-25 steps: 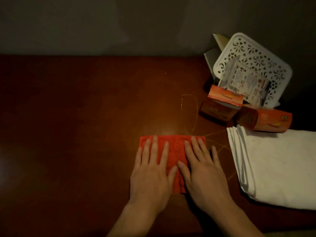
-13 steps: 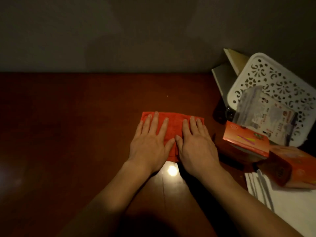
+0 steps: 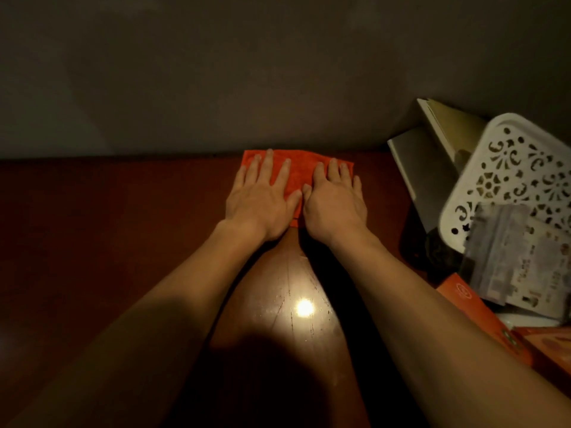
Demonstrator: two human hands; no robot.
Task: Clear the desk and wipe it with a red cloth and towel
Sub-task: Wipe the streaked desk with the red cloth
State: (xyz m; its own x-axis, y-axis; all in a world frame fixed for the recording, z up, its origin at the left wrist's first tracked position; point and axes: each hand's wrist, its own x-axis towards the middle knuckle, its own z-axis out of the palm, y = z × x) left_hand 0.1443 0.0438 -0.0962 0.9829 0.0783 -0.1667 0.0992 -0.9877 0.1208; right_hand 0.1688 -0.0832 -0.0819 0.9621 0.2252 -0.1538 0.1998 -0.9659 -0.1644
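A folded red cloth (image 3: 299,174) lies flat on the dark wooden desk (image 3: 123,242), right at the desk's far edge by the wall. My left hand (image 3: 262,199) presses on its left half with fingers straight and spread. My right hand (image 3: 335,200) presses on its right half the same way, thumbs nearly touching. Both arms are stretched far forward. The white towel is out of view.
At the right stand a white perforated basket (image 3: 513,180) with a printed packet (image 3: 519,267) leaning on it, a grey board (image 3: 423,180) behind, and orange boxes (image 3: 475,310) near the right edge. A grey wall rises behind the desk. A lamp glare shows between my forearms.
Both hands have pushed the red cloth away from me, from the desk's middle to its far edge by the wall. The view has shifted and the white towel has left the frame.
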